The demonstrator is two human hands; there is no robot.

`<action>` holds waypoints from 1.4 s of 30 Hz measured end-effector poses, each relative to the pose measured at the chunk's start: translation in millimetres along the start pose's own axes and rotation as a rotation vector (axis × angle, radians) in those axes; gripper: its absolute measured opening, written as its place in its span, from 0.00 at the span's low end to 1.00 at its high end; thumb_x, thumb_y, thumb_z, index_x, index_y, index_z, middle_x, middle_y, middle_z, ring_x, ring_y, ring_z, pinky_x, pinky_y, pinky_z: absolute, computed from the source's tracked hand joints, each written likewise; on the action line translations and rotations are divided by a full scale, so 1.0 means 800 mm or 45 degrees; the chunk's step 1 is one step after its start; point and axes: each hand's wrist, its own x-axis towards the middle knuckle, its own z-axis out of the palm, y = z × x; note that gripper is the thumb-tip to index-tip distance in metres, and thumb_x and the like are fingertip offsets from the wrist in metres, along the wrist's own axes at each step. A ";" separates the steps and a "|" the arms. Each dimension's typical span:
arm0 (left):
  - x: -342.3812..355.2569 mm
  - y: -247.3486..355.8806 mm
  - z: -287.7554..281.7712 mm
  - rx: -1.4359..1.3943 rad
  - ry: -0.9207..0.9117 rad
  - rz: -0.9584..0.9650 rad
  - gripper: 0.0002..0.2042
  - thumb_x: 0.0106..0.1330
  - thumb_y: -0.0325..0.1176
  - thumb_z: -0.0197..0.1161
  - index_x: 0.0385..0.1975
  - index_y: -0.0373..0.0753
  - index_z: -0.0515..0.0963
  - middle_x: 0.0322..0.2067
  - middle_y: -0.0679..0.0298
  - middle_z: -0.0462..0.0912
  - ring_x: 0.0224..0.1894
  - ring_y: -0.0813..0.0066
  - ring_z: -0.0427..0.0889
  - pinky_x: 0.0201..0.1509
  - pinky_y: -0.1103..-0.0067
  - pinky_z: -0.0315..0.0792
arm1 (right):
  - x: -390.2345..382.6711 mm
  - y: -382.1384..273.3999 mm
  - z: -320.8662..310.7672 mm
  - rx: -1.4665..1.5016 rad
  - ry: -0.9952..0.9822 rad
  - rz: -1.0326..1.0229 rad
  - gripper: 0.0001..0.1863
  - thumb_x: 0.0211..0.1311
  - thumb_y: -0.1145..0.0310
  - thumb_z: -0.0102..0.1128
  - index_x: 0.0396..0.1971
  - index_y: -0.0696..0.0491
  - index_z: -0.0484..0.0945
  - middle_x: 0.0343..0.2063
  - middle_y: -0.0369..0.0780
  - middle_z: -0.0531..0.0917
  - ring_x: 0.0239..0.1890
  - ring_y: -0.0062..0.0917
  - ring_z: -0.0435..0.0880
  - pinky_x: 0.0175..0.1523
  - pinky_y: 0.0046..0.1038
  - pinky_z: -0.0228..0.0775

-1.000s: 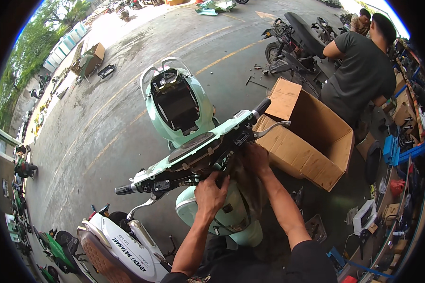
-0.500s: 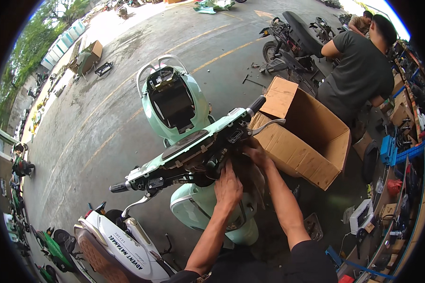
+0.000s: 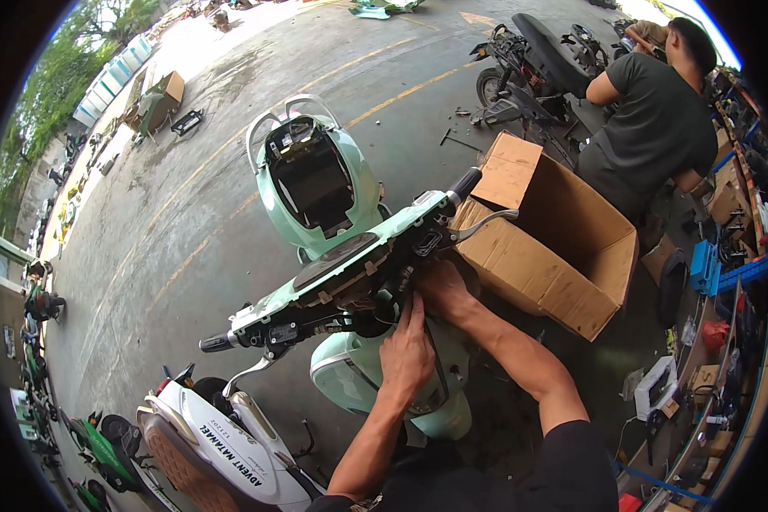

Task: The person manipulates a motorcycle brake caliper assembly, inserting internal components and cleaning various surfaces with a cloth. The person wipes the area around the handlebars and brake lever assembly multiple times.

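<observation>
A mint-green scooter with its body partly stripped stands before me; its handlebar assembly (image 3: 337,271) slants from lower left to upper right, with dark wiring (image 3: 391,294) bare on the near side. My left hand (image 3: 408,350) reaches up to this wiring, fingers close together and tips at the dark parts; what they pinch, if anything, is too small to make out. Beside it, my right hand (image 3: 442,290) is tucked under the handlebar's right half, its fingers hidden. Just above the right hand are the brake lever (image 3: 486,224) and black grip (image 3: 465,185). Below sits the green front fender (image 3: 346,371).
A large open cardboard box (image 3: 542,277) stands close on the right. Behind it a person in a dark shirt (image 3: 648,128) works by a stripped motorcycle (image 3: 520,81). A white scooter (image 3: 222,444) is at lower left. Parts-laden shelving (image 3: 742,282) lines the right.
My right hand has moved left and turned, its forearm now slanting more across toward the left hand. The left hand has shifted slightly down and left, fingers still at the wiring.
</observation>
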 end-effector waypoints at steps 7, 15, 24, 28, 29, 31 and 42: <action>0.013 -0.004 -0.008 0.243 -0.024 -0.017 0.37 0.54 0.20 0.53 0.70 0.31 0.55 0.62 0.39 0.69 0.41 0.38 0.83 0.44 0.54 0.78 | -0.022 0.041 0.034 0.346 0.596 -0.225 0.24 0.54 0.70 0.60 0.54 0.47 0.79 0.56 0.41 0.79 0.60 0.41 0.77 0.56 0.41 0.78; 0.014 0.000 -0.011 0.209 -0.052 -0.027 0.37 0.55 0.20 0.53 0.69 0.30 0.55 0.60 0.38 0.71 0.44 0.37 0.82 0.47 0.54 0.77 | -0.027 0.044 0.013 0.436 0.663 0.074 0.25 0.54 0.70 0.60 0.55 0.53 0.74 0.60 0.44 0.75 0.62 0.44 0.73 0.61 0.43 0.73; 0.012 -0.004 -0.006 0.145 -0.019 -0.075 0.36 0.56 0.21 0.52 0.71 0.32 0.55 0.63 0.40 0.68 0.54 0.36 0.77 0.55 0.53 0.74 | -0.065 0.057 0.052 0.674 0.983 0.162 0.20 0.53 0.71 0.59 0.49 0.57 0.80 0.48 0.50 0.82 0.53 0.45 0.80 0.58 0.41 0.74; 0.012 0.002 -0.003 0.130 -0.011 -0.062 0.35 0.58 0.22 0.52 0.70 0.33 0.56 0.61 0.39 0.70 0.53 0.35 0.77 0.55 0.53 0.74 | -0.172 -0.035 0.064 0.682 1.069 0.418 0.19 0.55 0.71 0.64 0.47 0.59 0.80 0.42 0.48 0.83 0.49 0.44 0.81 0.57 0.38 0.74; 0.012 0.006 -0.003 0.114 -0.033 -0.050 0.35 0.58 0.22 0.52 0.70 0.33 0.56 0.61 0.39 0.70 0.53 0.35 0.77 0.55 0.53 0.74 | -0.181 -0.058 0.070 0.713 1.034 0.491 0.17 0.55 0.71 0.65 0.45 0.59 0.81 0.39 0.46 0.83 0.48 0.44 0.81 0.56 0.37 0.74; 0.020 0.012 -0.012 0.056 -0.119 -0.148 0.34 0.60 0.23 0.52 0.70 0.33 0.56 0.58 0.38 0.73 0.53 0.34 0.77 0.55 0.52 0.73 | -0.182 -0.049 0.115 0.727 0.935 0.541 0.17 0.55 0.72 0.66 0.46 0.57 0.80 0.40 0.46 0.82 0.48 0.44 0.81 0.55 0.38 0.74; 0.030 0.011 -0.014 0.177 -0.145 -0.189 0.35 0.57 0.24 0.56 0.69 0.36 0.58 0.50 0.40 0.80 0.49 0.38 0.81 0.54 0.54 0.76 | -0.177 -0.050 0.107 0.437 1.061 0.641 0.12 0.52 0.73 0.69 0.38 0.52 0.81 0.40 0.39 0.80 0.41 0.39 0.78 0.46 0.39 0.71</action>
